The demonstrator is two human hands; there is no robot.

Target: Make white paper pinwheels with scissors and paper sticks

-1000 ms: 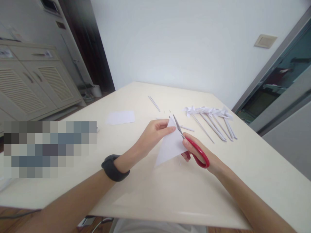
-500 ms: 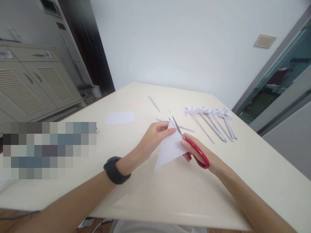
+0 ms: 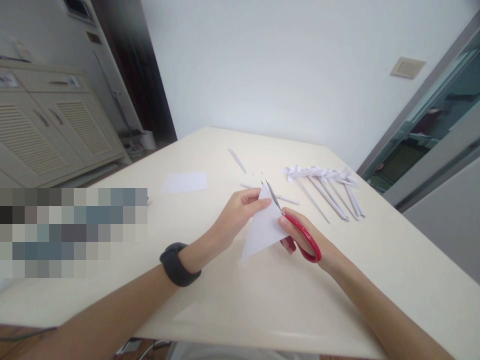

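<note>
Between thumb and fingers, my left hand (image 3: 242,207) pinches a folded white sheet of paper (image 3: 264,226) near its upper tip. My right hand (image 3: 296,225) is closed round the red handles of a pair of scissors (image 3: 308,240). The scissors' blades lie along the paper's upper right edge, their tips slightly apart close to the paper's point. My right thumb is at the paper's right side, and part of the lower handle is hidden behind my fingers.
Several paper pinwheels on rolled sticks (image 3: 322,175) lie at the right. Two thin paper rolls (image 3: 237,161) sit farther back, and another roll (image 3: 288,199) lies behind my hands. A white paper stack (image 3: 185,182) is at left on the cream table (image 3: 210,310). A blurred-out patch covers the left edge.
Almost nothing differs: the view has shifted slightly, and both hands keep their hold on the paper and the scissors in nearly the same place.
</note>
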